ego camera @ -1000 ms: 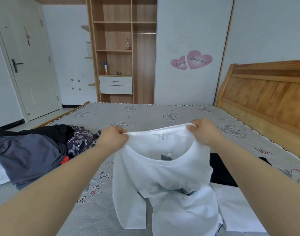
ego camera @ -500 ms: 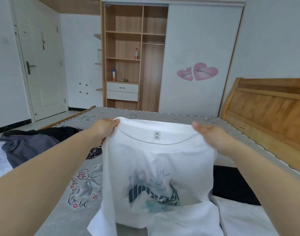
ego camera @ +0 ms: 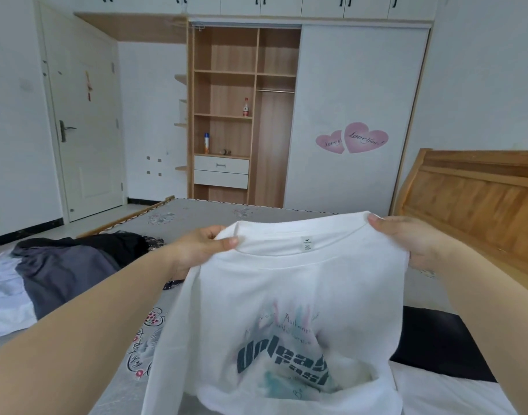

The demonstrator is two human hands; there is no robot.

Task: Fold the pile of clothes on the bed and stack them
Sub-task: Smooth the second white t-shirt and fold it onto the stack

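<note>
A white T-shirt [ego camera: 286,295] with a dark printed graphic hangs in front of me over the bed [ego camera: 202,211], collar up, size tag showing. My left hand [ego camera: 202,244] pinches its left shoulder and my right hand [ego camera: 406,241] grips the right shoulder. The shirt's lower edge falls below the frame. A pile of unfolded clothes [ego camera: 62,265], grey, black and patterned, lies on the bed to the left. A black garment [ego camera: 436,345] and a white garment [ego camera: 454,393] lie flat at the right behind the shirt.
A wooden headboard [ego camera: 472,199] stands on the right. Beyond the bed are an open wardrobe [ego camera: 244,115] with shelves and bottles, and a white door [ego camera: 83,121] at the left. White cloth [ego camera: 5,304] lies at the left edge.
Both hands have lifted the T-shirt higher and spread it wider, so it hangs flat and its printed graphic shows. My view has tilted upward.
</note>
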